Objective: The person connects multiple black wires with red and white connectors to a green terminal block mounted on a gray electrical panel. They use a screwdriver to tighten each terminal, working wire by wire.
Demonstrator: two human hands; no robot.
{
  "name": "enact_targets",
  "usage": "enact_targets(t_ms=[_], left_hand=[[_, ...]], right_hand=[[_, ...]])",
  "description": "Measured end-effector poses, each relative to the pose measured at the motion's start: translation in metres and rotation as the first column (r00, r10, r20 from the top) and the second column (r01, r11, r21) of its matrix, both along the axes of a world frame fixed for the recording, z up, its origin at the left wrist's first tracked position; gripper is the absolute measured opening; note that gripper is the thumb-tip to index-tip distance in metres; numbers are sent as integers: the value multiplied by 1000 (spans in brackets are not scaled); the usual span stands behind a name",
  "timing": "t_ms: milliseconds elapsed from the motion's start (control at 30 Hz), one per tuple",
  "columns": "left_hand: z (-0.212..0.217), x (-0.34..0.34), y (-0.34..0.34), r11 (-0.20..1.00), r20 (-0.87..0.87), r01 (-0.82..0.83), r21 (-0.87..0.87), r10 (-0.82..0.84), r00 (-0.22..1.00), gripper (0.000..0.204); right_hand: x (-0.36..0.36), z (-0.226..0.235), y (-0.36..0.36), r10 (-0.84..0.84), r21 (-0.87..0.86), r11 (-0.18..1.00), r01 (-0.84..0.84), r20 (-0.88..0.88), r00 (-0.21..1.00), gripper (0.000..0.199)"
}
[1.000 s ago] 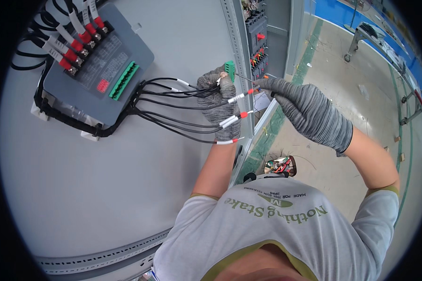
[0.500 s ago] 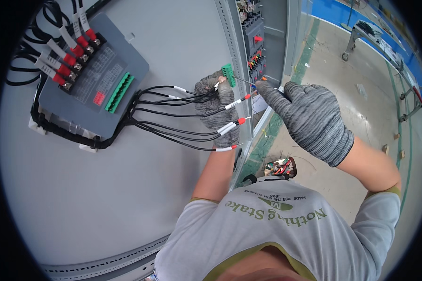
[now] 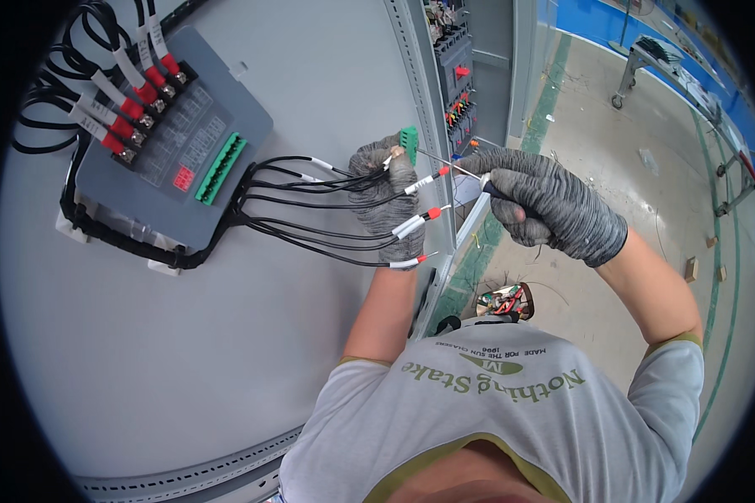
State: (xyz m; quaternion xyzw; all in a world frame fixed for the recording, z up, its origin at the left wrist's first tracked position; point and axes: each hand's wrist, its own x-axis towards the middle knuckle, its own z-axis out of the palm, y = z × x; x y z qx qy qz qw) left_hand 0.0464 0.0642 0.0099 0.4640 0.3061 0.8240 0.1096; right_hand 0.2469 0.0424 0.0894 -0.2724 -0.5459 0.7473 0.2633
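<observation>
2 gloved hands [image 3: 373,216] [image 3: 562,205], 1 screwdriver [image 3: 485,181], 2 green connectors [image 3: 408,142] [image 3: 221,169]
At 10 o'clock: 1 gray module [image 3: 231,109], 6 red sleeves [image 3: 132,108].

A grey metal door [image 3: 226,352] carries a grey box [image 3: 205,105] at 10 o'clock and 2 white clips [image 3: 164,267] at 9 o'clock. The pale floor [image 3: 596,109] at 2 o'clock bears a wheeled cart [image 3: 693,90]; 3 small blocks [image 3: 692,269] lie on it at 3 o'clock.
</observation>
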Motion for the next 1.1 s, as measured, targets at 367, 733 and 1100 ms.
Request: enact_targets(t_ms=[367,733,1100], left_hand=[[6,0,-5,991,97,111,-72,-104,990,9],[7,-8,1,988,23,81,-135,-78,997,8],[13,-8,-5,960,155,269,-83,-254,955,15]], right_hand=[[-21,22,-25,-713,745,70,-663,502,490,73],[-22,21,-25,-796,727,-102,-679,349,494,64],[-24,56,-38,-671,719,97,-688,558,489,60]])
